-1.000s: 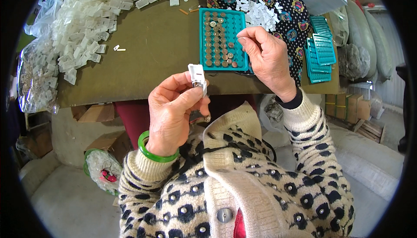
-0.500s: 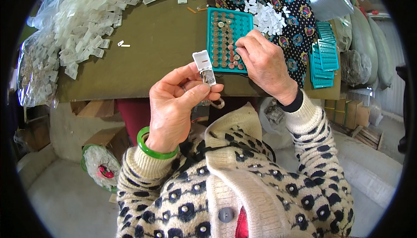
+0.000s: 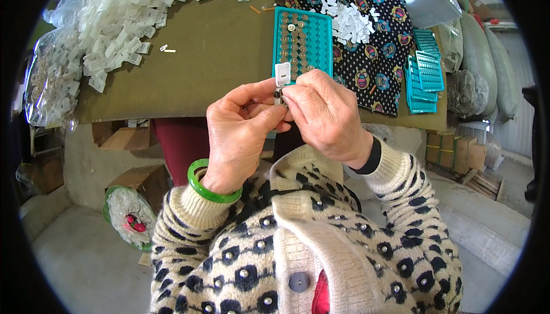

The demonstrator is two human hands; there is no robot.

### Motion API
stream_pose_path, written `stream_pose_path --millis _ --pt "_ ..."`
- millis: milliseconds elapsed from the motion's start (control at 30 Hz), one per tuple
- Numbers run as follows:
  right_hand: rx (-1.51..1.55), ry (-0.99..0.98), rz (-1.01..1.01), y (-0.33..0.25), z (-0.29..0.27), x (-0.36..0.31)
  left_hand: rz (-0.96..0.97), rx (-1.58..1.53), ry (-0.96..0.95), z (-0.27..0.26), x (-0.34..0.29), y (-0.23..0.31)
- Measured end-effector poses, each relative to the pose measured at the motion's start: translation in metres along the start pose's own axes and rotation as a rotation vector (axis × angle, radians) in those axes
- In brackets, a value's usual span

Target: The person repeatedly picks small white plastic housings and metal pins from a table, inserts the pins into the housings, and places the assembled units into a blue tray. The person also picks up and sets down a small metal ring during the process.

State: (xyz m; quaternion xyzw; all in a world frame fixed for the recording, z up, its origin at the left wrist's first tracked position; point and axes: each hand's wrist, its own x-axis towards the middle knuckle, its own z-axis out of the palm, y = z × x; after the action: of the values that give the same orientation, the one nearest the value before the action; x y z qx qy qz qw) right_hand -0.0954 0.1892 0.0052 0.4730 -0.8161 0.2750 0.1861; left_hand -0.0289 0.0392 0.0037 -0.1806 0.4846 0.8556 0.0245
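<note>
A small white plastic case (image 3: 283, 74) stands with its lid flipped up, pinched between the thumb and fingers of my left hand (image 3: 238, 130). My right hand (image 3: 329, 116) meets it there, its thumb and forefinger pressed together at the lower half of the case. Whatever those right fingertips hold is too small and covered to make out. Just beyond both hands lies a teal tray (image 3: 324, 42) with rows of small round metallic pieces (image 3: 294, 50), mostly on its left side. My hands cover the tray's near edge.
Many translucent white plastic cases (image 3: 123, 27) are heaped at the left, beside clear bags (image 3: 51, 85). Small white pieces (image 3: 349, 22) lie on a patterned dark cloth (image 3: 361, 79). More teal trays (image 3: 421, 82) are stacked at the right edge. A lined basket (image 3: 129, 214) stands below the table.
My right hand has left the tray and come leftward and nearer, to the case. The left hand has turned the case more upright and shifted it slightly right.
</note>
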Motion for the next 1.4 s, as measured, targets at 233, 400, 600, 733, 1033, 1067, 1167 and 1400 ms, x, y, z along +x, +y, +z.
stream_pose_path --millis 233,400,600,733,1033,1067,1167,1400 --pt "0.189 0.037 0.126 -0.011 -0.012 -0.005 -0.032 -0.033 0.009 0.000 -0.006 0.001" --pt "0.234 0.095 0.123 -0.010 -0.009 -0.004 -0.025 -0.021 0.002 0.001 -0.010 0.001" --pt "0.278 0.007 0.117 -0.008 -0.009 -0.004 -0.024 -0.036 -0.016 -0.002 -0.010 0.000" --pt "0.273 -0.019 0.135 -0.008 -0.008 -0.003 -0.044 -0.063 -0.018 -0.003 -0.009 0.000" --pt "0.478 0.035 0.489 0.014 -0.027 -0.003 -0.075 -0.087 -0.047 -0.008 -0.003 0.000" --pt "0.310 0.073 0.422 0.022 -0.028 -0.004 -0.087 -0.116 -0.052 -0.010 -0.002 0.000" --pt "0.071 0.050 0.298 0.037 -0.019 -0.008 -0.151 -0.350 -0.137 -0.015 0.001 0.001" --pt "-0.147 -0.040 0.156 0.045 -0.004 -0.013 -0.134 -0.237 -0.138 -0.012 0.006 -0.005"
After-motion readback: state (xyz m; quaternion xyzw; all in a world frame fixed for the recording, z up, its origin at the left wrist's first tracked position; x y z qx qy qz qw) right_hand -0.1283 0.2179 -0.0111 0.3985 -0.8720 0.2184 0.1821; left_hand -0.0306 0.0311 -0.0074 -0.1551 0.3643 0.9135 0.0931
